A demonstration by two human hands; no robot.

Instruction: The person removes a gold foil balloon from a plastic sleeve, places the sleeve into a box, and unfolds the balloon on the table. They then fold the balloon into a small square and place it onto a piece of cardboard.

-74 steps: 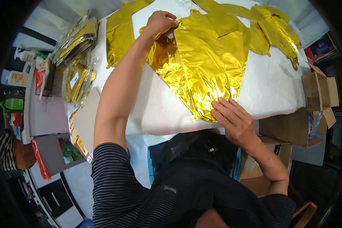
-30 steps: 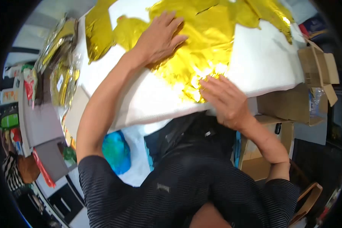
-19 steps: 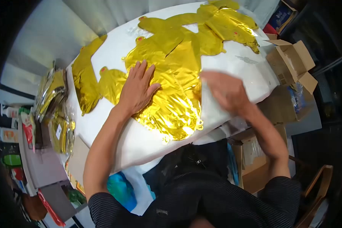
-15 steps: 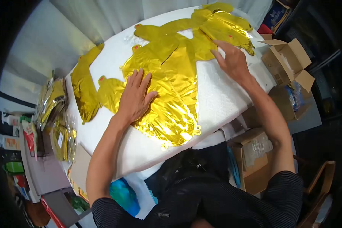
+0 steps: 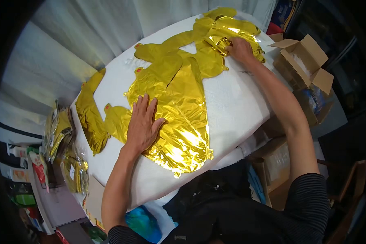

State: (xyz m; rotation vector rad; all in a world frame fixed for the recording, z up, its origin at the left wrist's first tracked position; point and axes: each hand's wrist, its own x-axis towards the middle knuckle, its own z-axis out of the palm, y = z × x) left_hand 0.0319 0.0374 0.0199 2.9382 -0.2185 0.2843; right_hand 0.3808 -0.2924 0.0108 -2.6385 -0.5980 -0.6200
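A large flat gold foil balloon [image 5: 179, 110] lies spread on the white-covered table [image 5: 236, 110], with its lower end close to the front edge. My left hand [image 5: 141, 124] rests flat on its left part, fingers stretched out. At the upper right, my right hand [image 5: 240, 49] has its fingers closed on a bunched fold of gold foil [image 5: 216, 42]. Its fingertips are partly hidden behind the hand. More gold foil overlaps around that spot, reaching to the table's far right end. A separate gold foil piece [image 5: 89, 118] lies at the left.
Packets of folded gold foil in clear plastic [image 5: 61, 132] sit at the left edge. An open cardboard box [image 5: 301, 61] stands at the right, and another box [image 5: 274, 171] is below the table edge. A white curtain [image 5: 89, 32] hangs behind. Something shiny blue [image 5: 144, 223] lies below.
My right hand has gone from pointing over the foil with fingers apart to gripping it, and the foil there is now bunched up. My left hand stays flat on the balloon.
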